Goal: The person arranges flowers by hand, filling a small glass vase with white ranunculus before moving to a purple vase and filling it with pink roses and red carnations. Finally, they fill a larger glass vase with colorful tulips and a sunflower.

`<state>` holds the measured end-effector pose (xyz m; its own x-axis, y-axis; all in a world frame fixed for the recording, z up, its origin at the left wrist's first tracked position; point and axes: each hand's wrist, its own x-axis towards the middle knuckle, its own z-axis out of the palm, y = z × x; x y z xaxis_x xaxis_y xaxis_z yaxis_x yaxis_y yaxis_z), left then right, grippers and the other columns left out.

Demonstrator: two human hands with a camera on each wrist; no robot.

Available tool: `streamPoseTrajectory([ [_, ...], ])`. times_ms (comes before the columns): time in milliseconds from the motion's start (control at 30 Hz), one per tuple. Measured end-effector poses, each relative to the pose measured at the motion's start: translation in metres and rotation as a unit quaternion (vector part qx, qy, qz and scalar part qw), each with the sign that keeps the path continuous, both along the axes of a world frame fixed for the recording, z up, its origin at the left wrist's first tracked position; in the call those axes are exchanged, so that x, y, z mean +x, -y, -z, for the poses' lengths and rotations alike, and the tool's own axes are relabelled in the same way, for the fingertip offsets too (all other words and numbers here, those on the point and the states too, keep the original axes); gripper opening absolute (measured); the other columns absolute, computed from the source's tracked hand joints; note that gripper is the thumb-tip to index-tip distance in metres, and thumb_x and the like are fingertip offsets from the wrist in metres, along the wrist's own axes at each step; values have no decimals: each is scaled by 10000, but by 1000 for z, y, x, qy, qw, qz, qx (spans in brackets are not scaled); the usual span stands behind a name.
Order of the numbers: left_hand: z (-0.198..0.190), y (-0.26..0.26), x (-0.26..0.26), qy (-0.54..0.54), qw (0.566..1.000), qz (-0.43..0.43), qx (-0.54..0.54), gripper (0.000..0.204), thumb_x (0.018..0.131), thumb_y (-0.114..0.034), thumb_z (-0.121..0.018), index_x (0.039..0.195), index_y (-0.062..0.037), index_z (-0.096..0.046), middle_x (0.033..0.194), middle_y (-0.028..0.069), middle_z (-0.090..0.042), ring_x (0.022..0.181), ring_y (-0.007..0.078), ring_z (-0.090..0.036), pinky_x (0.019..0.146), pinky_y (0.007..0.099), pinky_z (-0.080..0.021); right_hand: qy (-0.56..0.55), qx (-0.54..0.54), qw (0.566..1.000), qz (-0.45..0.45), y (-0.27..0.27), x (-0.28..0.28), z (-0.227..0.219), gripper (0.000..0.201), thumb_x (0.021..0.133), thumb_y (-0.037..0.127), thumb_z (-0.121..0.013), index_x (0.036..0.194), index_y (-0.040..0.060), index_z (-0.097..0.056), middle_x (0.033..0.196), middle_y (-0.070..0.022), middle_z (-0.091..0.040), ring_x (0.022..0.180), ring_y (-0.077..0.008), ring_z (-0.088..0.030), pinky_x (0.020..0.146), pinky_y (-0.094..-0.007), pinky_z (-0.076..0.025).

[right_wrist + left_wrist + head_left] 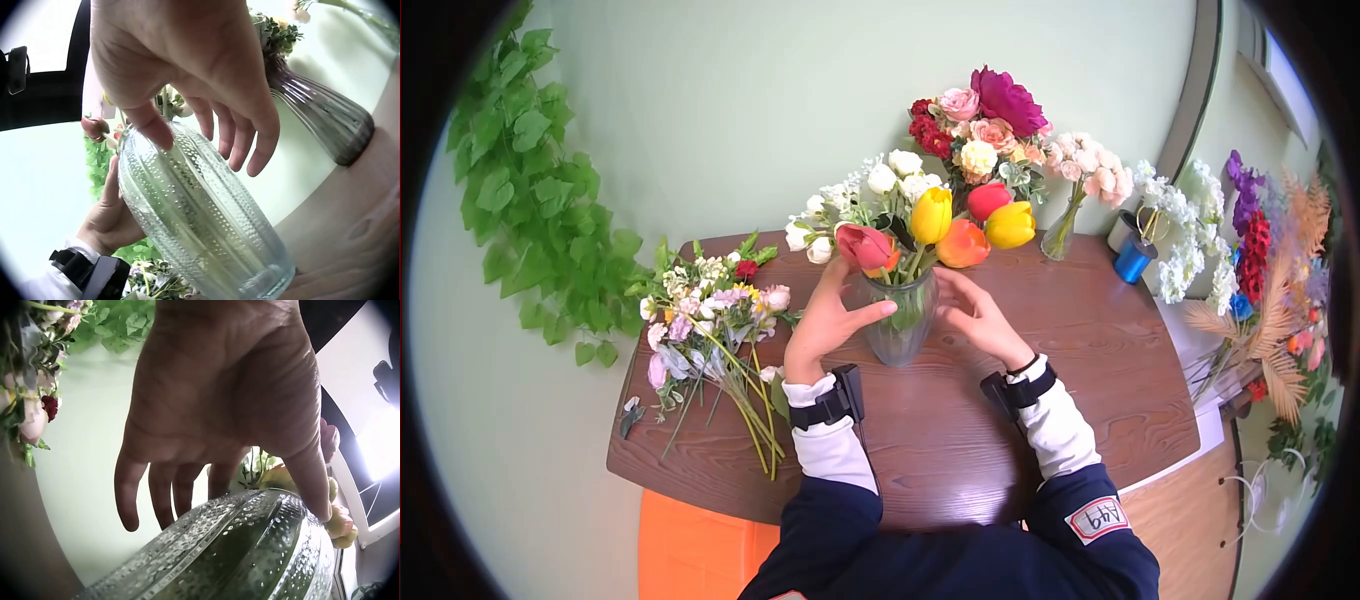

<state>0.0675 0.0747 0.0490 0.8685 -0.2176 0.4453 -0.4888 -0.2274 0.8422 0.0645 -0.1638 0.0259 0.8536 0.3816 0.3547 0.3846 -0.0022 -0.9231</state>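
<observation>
A clear ribbed glass vase (898, 345) with a dotted surface stands upright on the table, between my two hands. Red, orange and yellow tulips (931, 217) rise from it, with white roses (882, 179) close behind. My left hand (830, 320) is at the vase's left side near the rim; in the left wrist view its thumb touches the glass and its fingers extend loosely past the far side. On the right, my right hand (982, 318) has its thumb (154, 128) on the glass near the mouth, fingers spread loosely beside it.
A pile of mixed flowers (720, 320) lies on the table's left. Behind stand a large bouquet (990, 130) in a tinted ribbed vase (325, 115) and pale pink flowers (1090, 165) in glass. A blue ribbon roll (1135, 260) sits back right. Green leaves (530, 180) hang on the left wall.
</observation>
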Motion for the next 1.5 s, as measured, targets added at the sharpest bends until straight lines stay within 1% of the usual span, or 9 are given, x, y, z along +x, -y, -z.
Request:
streamPoseTrajectory([
  [233,-7,8,0,-1,999,44,-29,759,717,-275,-767,1311,-8,-378,1285,147,-465,1190,228,-438,992,361,-340,65,-50,997,1,-29,-3,-16,899,696,187,-780,1394,14,-240,1340,-144,-410,1218,-237,-423,991,-362,-369],
  [467,10,9,20,56,994,-19,-96,715,749,-225,-739,1312,14,-369,1257,155,-478,1171,233,-453,986,346,-347,112,-29,993,30,-54,35,9,926,679,227,-800,1388,22,-239,1303,-179,-445,1190,-251,-455,977,-365,-381],
  [567,25,1,32,58,982,-117,-139,746,739,-215,-746,1326,19,-348,1267,199,-459,1160,279,-461,974,363,-365,132,-177,969,109,-66,44,21,835,754,333,-711,1381,32,-248,1223,-244,-496,1134,-389,-491,933,-416,-412],
  [600,30,-3,34,62,980,-123,-141,746,739,-215,-746,1326,19,-348,1267,199,-459,1160,279,-461,974,363,-365,135,-178,969,103,-67,49,34,835,754,333,-711,1381,32,-248,1223,-244,-496,1134,-389,-491,933,-416,-412],
  [667,35,-8,33,14,953,-286,-94,799,710,-214,-767,1334,21,-327,1272,223,-443,1150,310,-460,963,381,-376,204,-388,891,117,-69,48,49,713,773,368,-666,1317,31,-352,1172,-225,-540,1061,-403,-532,888,-438,-436],
  [767,55,-23,41,18,952,-302,-50,841,670,-222,-784,1325,28,-318,1252,242,-445,1144,344,-453,953,406,-385,73,-500,863,8,-69,35,39,472,780,381,-643,1064,10,-573,1162,-194,-557,1063,-370,-540,859,-490,-442],
  [967,83,-28,54,-27,953,-303,15,822,694,-209,-760,1331,26,-296,1213,255,-472,1104,351,-488,929,403,-400,205,-546,811,42,-68,24,63,521,817,336,-610,1168,-36,-513,1279,-201,-481,1204,-344,-443,910,-486,-421],
  [1167,77,-26,50,-59,948,-311,26,848,716,-250,-753,1352,21,-261,1224,253,-475,1077,312,-518,895,379,-428,188,-561,805,34,-70,22,57,562,828,327,-591,1215,-61,-470,1288,-228,-466,1206,-354,-443,965,-434,-405],
  [1500,85,-25,58,-57,952,-298,-24,905,701,-261,-760,1364,34,-221,1274,279,-411,1164,377,-427,967,412,-365,184,-563,805,40,-68,20,57,578,824,340,-595,1226,-56,-470,1300,-227,-457,1220,-355,-429,970,-440,-397],
])
